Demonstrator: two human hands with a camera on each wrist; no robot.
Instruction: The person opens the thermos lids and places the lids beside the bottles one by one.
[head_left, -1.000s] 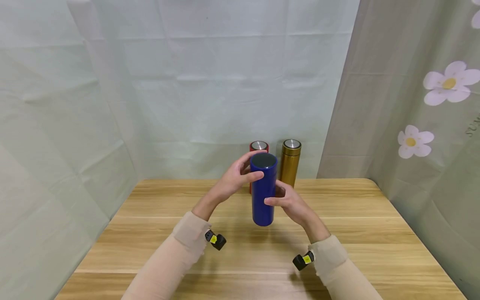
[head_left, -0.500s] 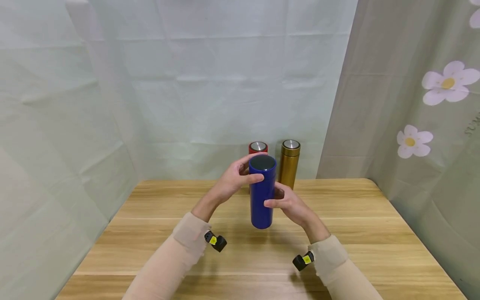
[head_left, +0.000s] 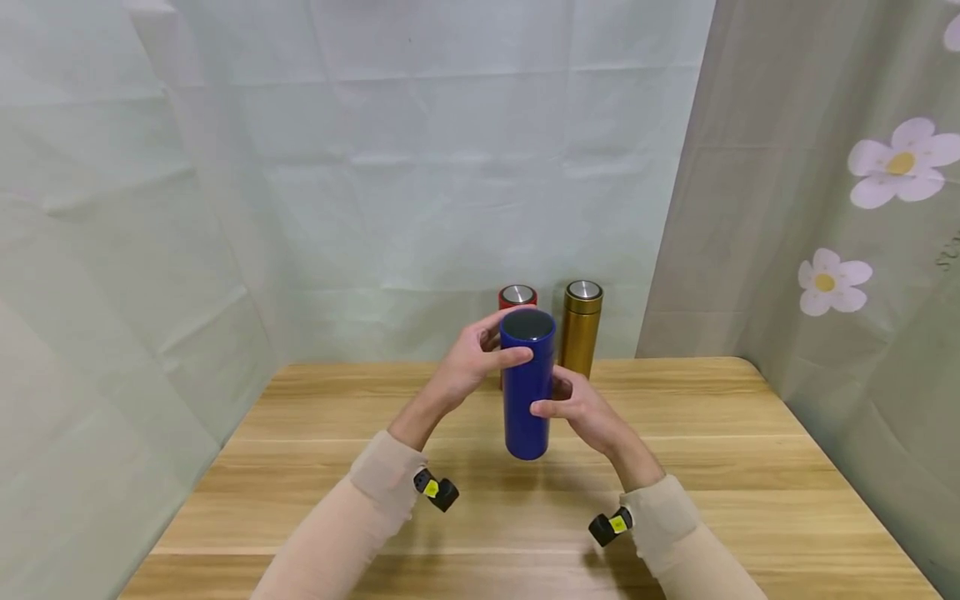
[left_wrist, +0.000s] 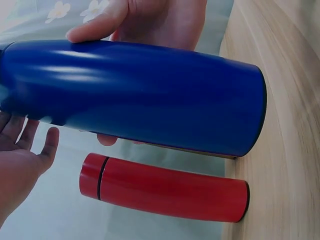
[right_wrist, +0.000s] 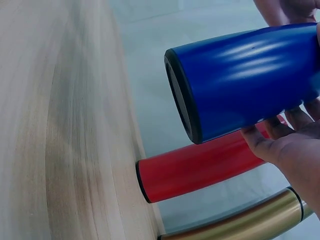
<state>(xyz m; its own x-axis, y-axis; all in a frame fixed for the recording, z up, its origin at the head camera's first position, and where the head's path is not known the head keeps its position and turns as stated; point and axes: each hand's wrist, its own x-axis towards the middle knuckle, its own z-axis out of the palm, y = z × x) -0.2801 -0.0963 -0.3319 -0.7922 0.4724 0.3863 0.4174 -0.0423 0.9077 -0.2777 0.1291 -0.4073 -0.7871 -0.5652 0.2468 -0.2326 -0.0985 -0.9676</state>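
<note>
Both hands hold a blue thermos [head_left: 527, 400] upright above the table, its dark round top facing the head camera. My left hand [head_left: 468, 364] grips the upper part, thumb across the near side and fingers reaching round the back. Lower down on the right side, my right hand [head_left: 588, 412] holds the body between its thumb and the fingers behind. In the right wrist view, the black-edged base of the blue thermos [right_wrist: 240, 82] is visible, clear of the wood. A red thermos [left_wrist: 170, 187] stands behind, mostly hidden by the blue one in the head view.
A gold thermos [head_left: 580, 337] with a silver-topped lid stands right of the red one near the table's back edge. The wooden table [head_left: 300, 467] lies under the forearms. Pale cloth curtains [head_left: 420, 183] hang behind and at both sides, flowers printed on the right one.
The blue thermos and both hands appear slightly lower in the head view, partly from a small camera shift. Each hand keeps its hold on the thermos.
</note>
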